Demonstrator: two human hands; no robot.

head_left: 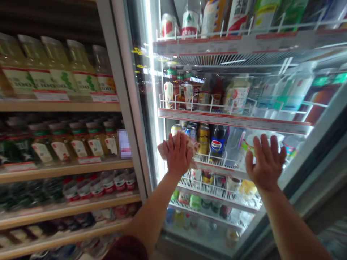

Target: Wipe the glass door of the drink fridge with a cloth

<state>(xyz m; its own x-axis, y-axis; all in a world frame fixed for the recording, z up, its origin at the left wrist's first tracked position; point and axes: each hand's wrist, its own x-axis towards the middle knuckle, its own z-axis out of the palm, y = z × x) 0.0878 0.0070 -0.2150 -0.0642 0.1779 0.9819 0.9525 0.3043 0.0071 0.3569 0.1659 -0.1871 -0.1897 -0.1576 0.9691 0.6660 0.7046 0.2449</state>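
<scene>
My left hand presses a crumpled, pale patterned cloth against the glass door of a lit drinks fridge, its fingers laid over the cloth. To the right, my right hand is open with the fingers spread, holding nothing. Its palm faces the same glass; whether it touches the pane I cannot tell. Behind the glass, a dark cola bottle with a blue label and a gold can stand between the hands.
Wire fridge shelves with a price rail hold many bottles and cans. A metal door frame divides the fridge from wooden shelves on the left, stocked with bottled drinks such as a pale juice bottle. Dark framing runs along the right.
</scene>
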